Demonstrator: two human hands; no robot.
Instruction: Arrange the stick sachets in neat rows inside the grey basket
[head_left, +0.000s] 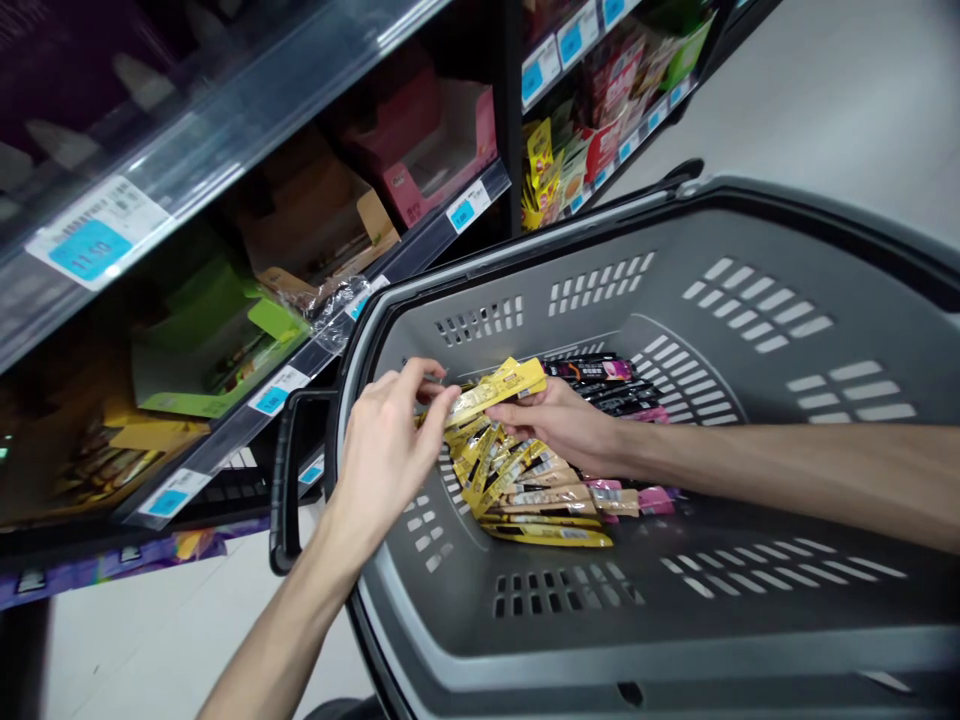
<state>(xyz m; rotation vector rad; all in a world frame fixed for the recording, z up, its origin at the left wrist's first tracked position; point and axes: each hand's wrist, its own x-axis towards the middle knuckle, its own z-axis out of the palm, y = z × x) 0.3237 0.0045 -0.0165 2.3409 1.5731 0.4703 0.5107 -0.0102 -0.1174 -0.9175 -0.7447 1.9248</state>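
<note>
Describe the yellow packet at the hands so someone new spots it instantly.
Find the big grey basket, then the heap of slim packets inside it. Over that heap, between the left hand and the right hand, is a slim yellow packet. Unlike the other yellow ones, which lie in the heap, this one is held, pinched by the right hand.

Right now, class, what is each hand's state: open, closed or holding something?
Left hand: curled at one end of a yellow packet; whether its grip is closed cannot be told.
Right hand: closed, holding that packet.
</note>
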